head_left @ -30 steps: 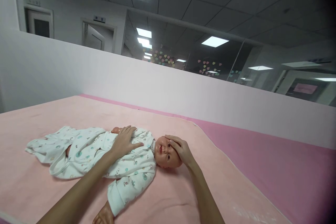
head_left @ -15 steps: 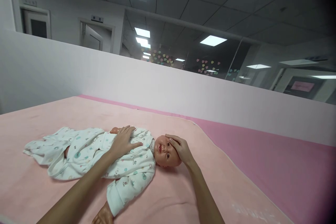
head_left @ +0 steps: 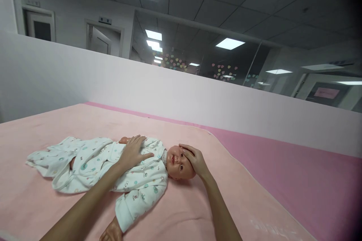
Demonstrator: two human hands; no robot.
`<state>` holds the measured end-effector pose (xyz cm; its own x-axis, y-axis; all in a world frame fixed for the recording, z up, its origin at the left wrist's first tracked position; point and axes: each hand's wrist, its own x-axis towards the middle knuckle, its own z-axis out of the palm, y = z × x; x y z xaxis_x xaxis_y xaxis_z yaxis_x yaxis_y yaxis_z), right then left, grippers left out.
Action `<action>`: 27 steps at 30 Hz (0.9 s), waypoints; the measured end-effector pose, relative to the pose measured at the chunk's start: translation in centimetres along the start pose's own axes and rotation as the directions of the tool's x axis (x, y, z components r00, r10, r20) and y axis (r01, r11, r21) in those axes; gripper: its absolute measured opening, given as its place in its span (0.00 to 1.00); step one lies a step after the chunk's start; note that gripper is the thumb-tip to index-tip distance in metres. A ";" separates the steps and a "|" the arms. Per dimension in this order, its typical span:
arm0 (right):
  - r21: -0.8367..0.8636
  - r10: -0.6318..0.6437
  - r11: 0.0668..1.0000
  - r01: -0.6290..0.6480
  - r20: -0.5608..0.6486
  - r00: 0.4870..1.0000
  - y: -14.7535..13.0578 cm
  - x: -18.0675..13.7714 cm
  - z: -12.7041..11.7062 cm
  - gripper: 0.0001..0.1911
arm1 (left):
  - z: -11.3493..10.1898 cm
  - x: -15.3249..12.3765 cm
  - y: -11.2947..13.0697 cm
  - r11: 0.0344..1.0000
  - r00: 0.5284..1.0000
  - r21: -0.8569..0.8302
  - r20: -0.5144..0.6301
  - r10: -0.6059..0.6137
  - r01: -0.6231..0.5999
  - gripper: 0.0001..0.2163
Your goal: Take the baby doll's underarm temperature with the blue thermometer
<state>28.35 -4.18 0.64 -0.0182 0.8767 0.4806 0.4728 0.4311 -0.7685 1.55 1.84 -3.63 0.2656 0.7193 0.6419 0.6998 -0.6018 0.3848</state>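
A baby doll (head_left: 177,162) in a white patterned romper (head_left: 96,160) lies on its back on a light pink blanket (head_left: 181,214), head to the right. My left hand (head_left: 133,152) rests flat on the doll's chest with fingers spread. My right hand (head_left: 195,160) cups the top of the doll's head, fingers curved over its forehead. One doll hand (head_left: 111,231) pokes out of a sleeve near the bottom edge.
The blanket covers a darker pink mattress (head_left: 296,180) that runs off to the right. A low white partition wall (head_left: 169,90) stands right behind the bed. Beyond it are glass walls with heart stickers (head_left: 223,71) and a door (head_left: 98,41).
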 end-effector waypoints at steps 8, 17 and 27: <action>-0.001 0.005 1.000 -0.005 0.008 1.000 -0.2 0.0 0.0 0.15 | 0.1 0.0 0.0 1.000 1.000 -0.006 0.000 -0.007 0.007 0.30; -0.046 -0.036 0.998 0.033 -0.073 0.997 0.3 0.1 0.0 0.20 | 0.2 0.0 -0.1 1.000 1.000 -0.008 -0.016 0.006 -0.006 0.29; -0.043 -0.024 0.999 0.019 -0.111 0.994 0.3 0.0 0.2 0.18 | -1.2 0.2 0.0 0.985 0.993 -0.162 0.111 -0.047 0.065 0.26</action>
<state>28.32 -4.02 0.36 0.0686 0.8372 0.5425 0.5098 0.4380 -0.7404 0.83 1.55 -2.76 0.3041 0.7811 0.5453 0.5991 -0.6019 0.5281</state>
